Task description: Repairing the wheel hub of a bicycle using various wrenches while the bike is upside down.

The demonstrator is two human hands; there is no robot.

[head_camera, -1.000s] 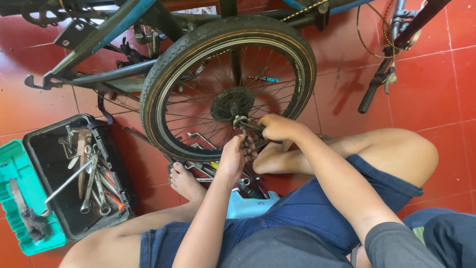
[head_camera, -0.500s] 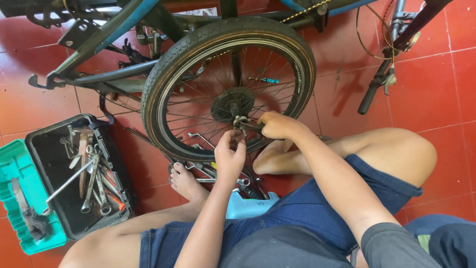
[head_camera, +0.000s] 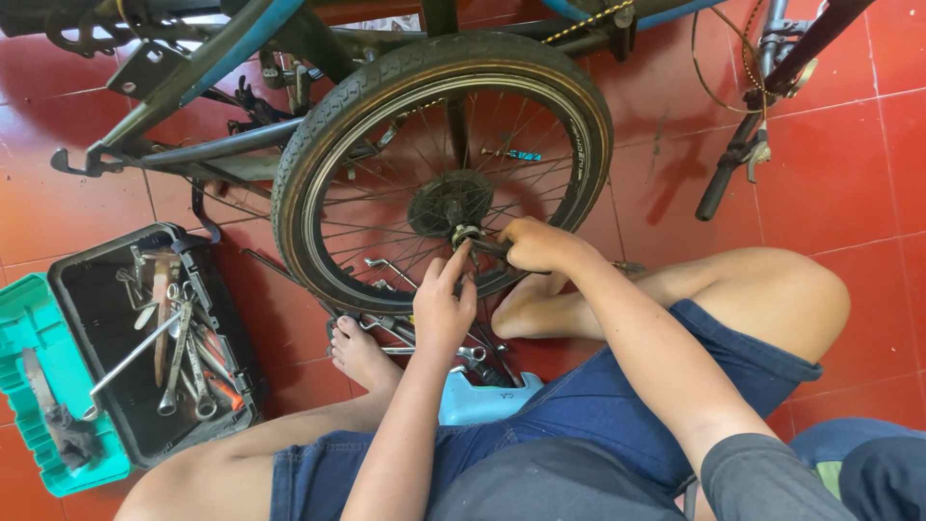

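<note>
I have both hands at the hub [head_camera: 449,203] of the wheel [head_camera: 439,164], which stands upright just beyond my crossed legs on the red floor [head_camera: 849,164]; my left hand [head_camera: 442,307] reaches up with fingers loosely apart, fingertips touching the axle nut [head_camera: 466,234]; my right hand [head_camera: 535,244] is closed around a dark tool handle [head_camera: 494,249] that runs to that nut; I cannot tell how well its head is seated. My worry is the tool slipping off under load, driving my knuckles into the spokes [head_camera: 376,241]; my left fingertips sit right beside it. Room is tight: tyre rim near, loose wrenches [head_camera: 386,323] by my foot, toolbox [head_camera: 159,338] left; open floor lies far right.
</note>
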